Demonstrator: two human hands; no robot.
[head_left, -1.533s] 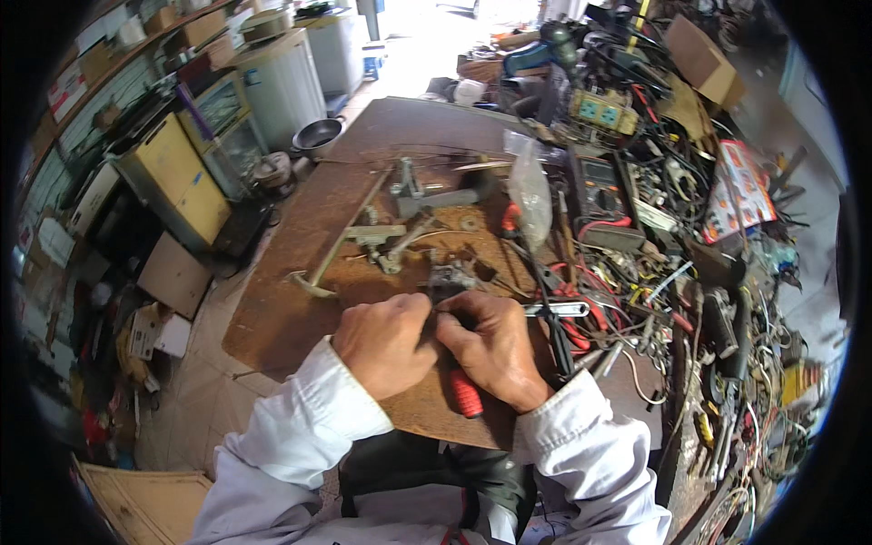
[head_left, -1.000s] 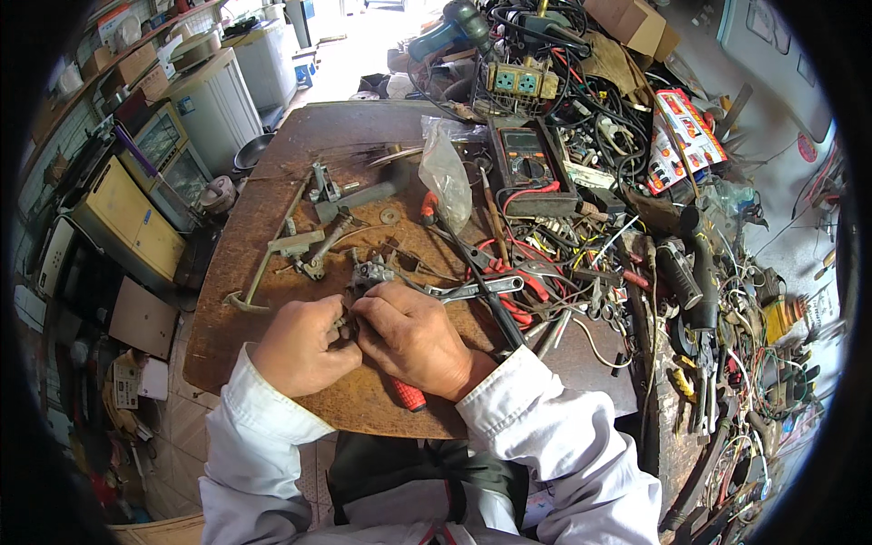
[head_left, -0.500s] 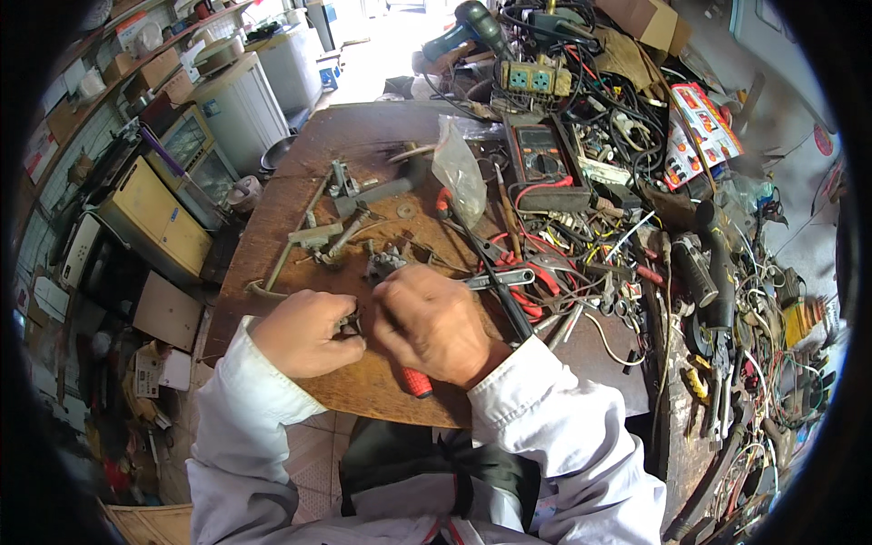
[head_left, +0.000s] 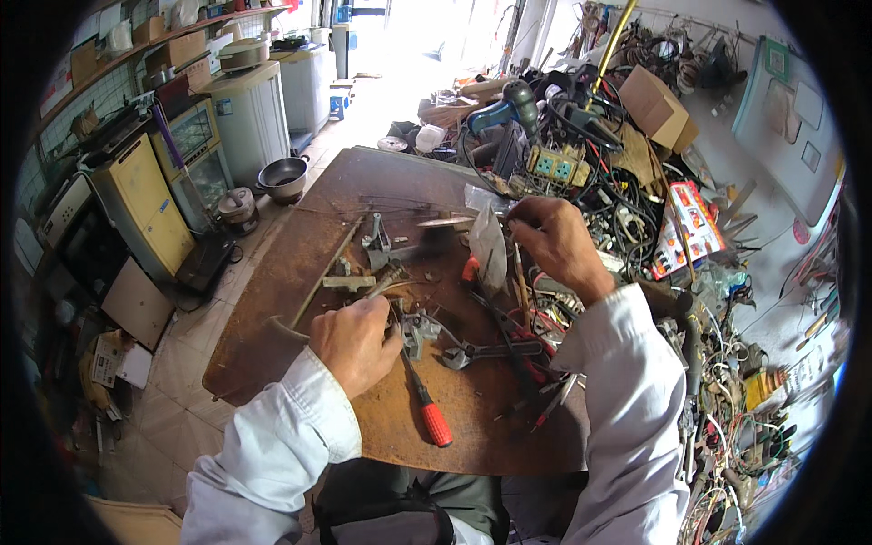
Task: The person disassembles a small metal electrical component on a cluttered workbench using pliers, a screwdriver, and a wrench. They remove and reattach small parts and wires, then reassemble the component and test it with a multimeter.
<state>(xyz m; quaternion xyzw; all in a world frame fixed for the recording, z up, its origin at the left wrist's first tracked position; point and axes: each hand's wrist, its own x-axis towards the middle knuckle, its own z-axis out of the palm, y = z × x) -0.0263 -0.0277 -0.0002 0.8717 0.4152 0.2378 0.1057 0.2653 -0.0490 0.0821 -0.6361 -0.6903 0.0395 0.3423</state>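
My left hand (head_left: 354, 341) is closed at the centre-left of the wooden table (head_left: 263, 300), its fingers round something small that I cannot make out, beside a grey metal assembly (head_left: 416, 331). A red-handled screwdriver (head_left: 434, 418) lies below it, its shaft pointing up toward that hand. My right hand (head_left: 554, 241) is raised at the table's upper right, fingertips pinched just right of a clear plastic bag (head_left: 488, 259); anything between them is too small to tell. An adjustable wrench (head_left: 495, 350) and metal parts (head_left: 350, 282) lie about the middle of the table.
A dense heap of cables, tools and boxes (head_left: 649, 136) covers the right side, with a power socket block (head_left: 554, 163) in it. Appliances (head_left: 154, 209) and a black pan (head_left: 282, 177) stand on the left along the tiled floor (head_left: 186, 391).
My right hand has left the metal assembly and reached forward and right toward the bag, uncovering the screwdriver. My left hand stays by the assembly. The view now shows more of the room ahead.
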